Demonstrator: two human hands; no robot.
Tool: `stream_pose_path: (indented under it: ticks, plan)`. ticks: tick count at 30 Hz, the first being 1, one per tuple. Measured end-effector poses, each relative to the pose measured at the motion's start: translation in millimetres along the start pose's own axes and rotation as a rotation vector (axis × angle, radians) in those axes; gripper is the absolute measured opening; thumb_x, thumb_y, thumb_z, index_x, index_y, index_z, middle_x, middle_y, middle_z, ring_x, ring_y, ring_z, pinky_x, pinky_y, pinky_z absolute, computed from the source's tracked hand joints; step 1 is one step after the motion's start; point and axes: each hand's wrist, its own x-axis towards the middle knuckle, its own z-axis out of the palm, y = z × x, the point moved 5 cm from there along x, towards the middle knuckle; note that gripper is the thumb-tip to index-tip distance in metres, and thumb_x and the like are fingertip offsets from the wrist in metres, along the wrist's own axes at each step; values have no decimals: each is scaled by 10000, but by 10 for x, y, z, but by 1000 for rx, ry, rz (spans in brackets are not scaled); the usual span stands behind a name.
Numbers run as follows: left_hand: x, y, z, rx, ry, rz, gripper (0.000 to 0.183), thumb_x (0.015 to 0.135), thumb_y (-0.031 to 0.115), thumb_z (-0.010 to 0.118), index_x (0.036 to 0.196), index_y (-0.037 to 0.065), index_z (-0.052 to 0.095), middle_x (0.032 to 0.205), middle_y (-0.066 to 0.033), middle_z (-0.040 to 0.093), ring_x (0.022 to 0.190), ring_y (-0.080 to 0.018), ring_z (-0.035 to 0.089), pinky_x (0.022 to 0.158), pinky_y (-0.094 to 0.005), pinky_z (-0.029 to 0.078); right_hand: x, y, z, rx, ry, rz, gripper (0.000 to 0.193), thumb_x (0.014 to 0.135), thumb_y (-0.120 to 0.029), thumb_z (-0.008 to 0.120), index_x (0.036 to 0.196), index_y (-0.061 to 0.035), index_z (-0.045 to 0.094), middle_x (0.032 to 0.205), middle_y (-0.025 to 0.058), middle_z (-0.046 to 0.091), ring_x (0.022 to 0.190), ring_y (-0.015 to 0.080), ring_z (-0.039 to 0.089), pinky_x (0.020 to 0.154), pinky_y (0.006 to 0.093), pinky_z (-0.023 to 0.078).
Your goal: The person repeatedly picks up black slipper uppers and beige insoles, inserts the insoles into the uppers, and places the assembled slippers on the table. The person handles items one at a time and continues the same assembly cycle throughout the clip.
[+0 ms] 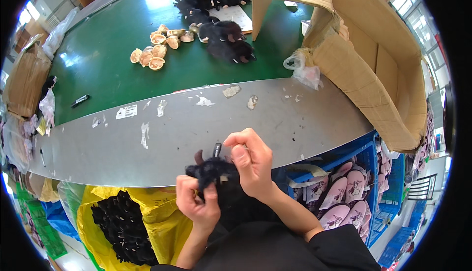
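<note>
A small black plush toy point(212, 169) with a brown horn-like tip is pinched between the thumb and fingers of my left hand point(199, 202), just off the table's near edge. A black fabric tag point(217, 149) with pale print stands up from the toy. My right hand point(251, 165) is closed close beside the tag, thumb against the curled forefinger. Whatever those fingers may hold is too small or hidden to make out. Below on the left, a yellow bag point(160, 219) contains many similar black plush pieces point(123, 229).
On the green-topped table point(108, 84) lie tan-and-gold round shells point(156, 54) and a heap of black plush toys point(228, 40). A black marker point(80, 101) is at left. An open cardboard box point(364, 64) occupies the right, above blue crates point(371, 172) with pink slippers point(339, 190).
</note>
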Motion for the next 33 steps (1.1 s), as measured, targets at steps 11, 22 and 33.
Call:
stream_pose_path:
  ticks: [11, 22, 33]
  plan:
    - [20, -62, -198, 2, 143, -10, 197, 915, 121, 717, 906, 34, 541, 941, -94, 507, 856, -204, 490, 753, -310, 417, -180, -129, 197, -175, -259, 28, 401, 744, -14, 794, 1108, -15, 627, 1035, 109, 618, 835, 205, 646, 734, 300, 562]
    - [98, -370, -133, -807, -100, -549, 668, 900, 401, 740, 1344, -13, 463, 1213, -103, 598, 1128, -192, 607, 1000, -341, 492, 10, -391, 349, -25, -297, -266, 343, 777, -23, 750, 1105, -9, 651, 909, 112, 674, 784, 230, 672, 712, 322, 563]
    - [117, -392, -1031, -1815, -195, -397, 989, 724, 906, 574, 1084, -14, 614, 750, -96, 608, 650, -180, 518, 635, -317, 382, 2159, 887, 1651, -890, -350, -376, 223, 929, -179, 605, 1126, -97, 672, 1025, 159, 663, 871, 314, 702, 751, 460, 590]
